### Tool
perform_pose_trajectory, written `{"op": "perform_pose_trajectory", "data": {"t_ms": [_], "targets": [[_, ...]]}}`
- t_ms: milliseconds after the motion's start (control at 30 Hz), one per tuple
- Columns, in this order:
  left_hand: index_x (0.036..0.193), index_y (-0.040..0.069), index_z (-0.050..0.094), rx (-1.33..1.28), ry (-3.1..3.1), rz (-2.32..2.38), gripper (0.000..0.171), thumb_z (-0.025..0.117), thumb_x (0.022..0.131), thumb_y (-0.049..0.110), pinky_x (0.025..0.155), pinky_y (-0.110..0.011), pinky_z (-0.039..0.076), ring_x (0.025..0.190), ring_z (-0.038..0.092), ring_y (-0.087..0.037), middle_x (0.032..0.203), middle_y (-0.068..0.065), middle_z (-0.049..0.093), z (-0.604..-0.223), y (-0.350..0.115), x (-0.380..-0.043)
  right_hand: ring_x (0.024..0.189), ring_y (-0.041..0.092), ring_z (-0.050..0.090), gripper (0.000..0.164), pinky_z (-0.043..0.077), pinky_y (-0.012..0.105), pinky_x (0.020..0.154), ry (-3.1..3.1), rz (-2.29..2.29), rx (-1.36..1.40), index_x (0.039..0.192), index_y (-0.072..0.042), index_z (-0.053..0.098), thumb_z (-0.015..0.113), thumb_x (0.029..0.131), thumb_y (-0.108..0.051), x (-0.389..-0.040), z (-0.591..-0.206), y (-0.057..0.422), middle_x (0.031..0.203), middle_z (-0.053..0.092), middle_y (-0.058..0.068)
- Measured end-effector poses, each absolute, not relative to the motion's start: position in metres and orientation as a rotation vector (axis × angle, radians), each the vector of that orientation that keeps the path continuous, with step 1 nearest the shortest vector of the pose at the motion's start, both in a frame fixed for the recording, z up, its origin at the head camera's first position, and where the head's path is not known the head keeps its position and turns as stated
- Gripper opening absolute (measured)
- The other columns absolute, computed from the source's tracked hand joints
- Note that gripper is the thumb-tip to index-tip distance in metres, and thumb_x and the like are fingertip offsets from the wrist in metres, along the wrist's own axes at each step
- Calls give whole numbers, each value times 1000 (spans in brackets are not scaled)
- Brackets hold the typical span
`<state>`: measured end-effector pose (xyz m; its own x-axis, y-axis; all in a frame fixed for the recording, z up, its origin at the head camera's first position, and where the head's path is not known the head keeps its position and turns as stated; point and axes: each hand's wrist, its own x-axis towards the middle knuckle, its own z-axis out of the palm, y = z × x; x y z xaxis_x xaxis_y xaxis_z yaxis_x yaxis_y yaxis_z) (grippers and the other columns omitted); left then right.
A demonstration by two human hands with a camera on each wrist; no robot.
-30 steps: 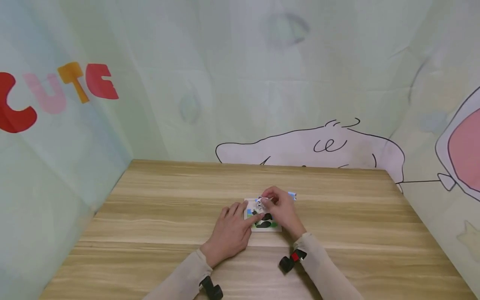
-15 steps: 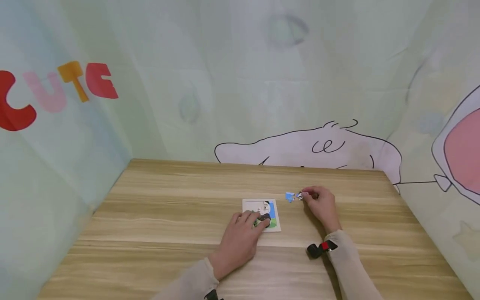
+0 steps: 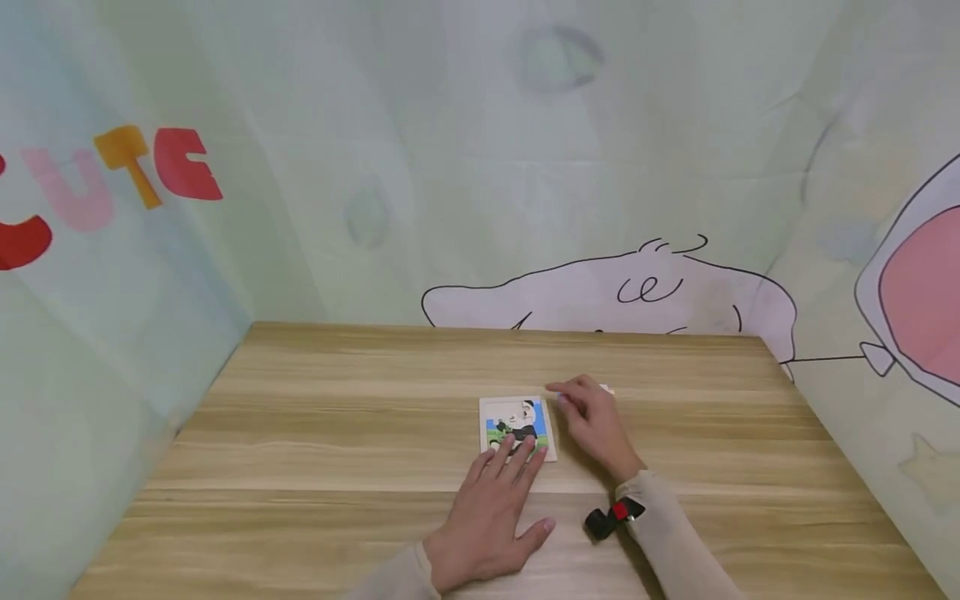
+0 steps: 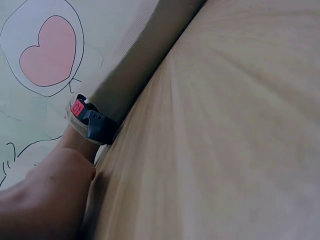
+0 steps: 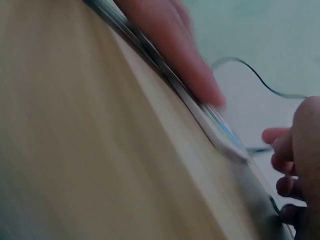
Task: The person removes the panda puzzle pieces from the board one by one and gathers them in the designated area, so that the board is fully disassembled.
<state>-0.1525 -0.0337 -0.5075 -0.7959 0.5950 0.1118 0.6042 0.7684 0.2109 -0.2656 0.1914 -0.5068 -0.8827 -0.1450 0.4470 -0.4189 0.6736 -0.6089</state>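
Observation:
A small square panda jigsaw puzzle (image 3: 517, 421) in a pale frame lies flat on the table; its upper left part shows plain white. My left hand (image 3: 491, 521) rests on its near edge with straight fingers spread. My right hand (image 3: 596, 429) is just right of the puzzle, index finger stretched toward its far right corner and thumb below. Whether a piece sits between those fingertips cannot be made out. Behind this hand a loose puzzle piece (image 3: 608, 389) partly shows. In the right wrist view, my left hand's finger (image 5: 185, 65) touches the puzzle board (image 5: 222, 142), seen edge-on.
The wooden table (image 3: 322, 400) reaches back to a pale printed cloth wall (image 3: 465, 167). Black cameras are strapped to my wrists, such as the right wrist camera (image 3: 609, 520).
My right hand has come left from the loose pieces to beside the puzzle. My left hand has slid back toward the near edge, its fingers straighter, uncovering more of the picture.

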Motion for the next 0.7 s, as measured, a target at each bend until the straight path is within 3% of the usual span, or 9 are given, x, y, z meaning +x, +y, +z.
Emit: {"op": "perform_pose_trajectory", "data": {"t_ms": [400, 600, 700], "targets": [[169, 13, 35, -993, -2914, -392, 82, 41, 105, 64, 129, -54, 34, 167, 29, -32, 178, -6, 32, -505, -36, -153, 86, 14, 54, 22, 43, 28, 79, -2689, 1109, 449, 115, -13, 80, 63, 103, -6, -259, -508, 165, 114, 69, 8], [170, 12, 33, -991, -2926, -350, 83, 40, 106, 64, 131, -51, 31, 168, 25, -30, 179, -5, 29, -506, -36, -153, 77, 11, 54, 11, 44, 24, 73, -2611, 1324, 412, 112, -14, 73, 72, 101, -11, -259, -507, 163, 91, 70, 5], [170, 12, 33, -990, -2925, -332, 82, 41, 105, 63, 131, -50, 31, 168, 25, -29, 179, -4, 30, -506, -35, -154, 78, 8, 58, 10, 47, 22, 75, -2541, 1416, 339, 108, -12, 74, 76, 99, -11, -259, -507, 162, 90, 74, 5]]}}
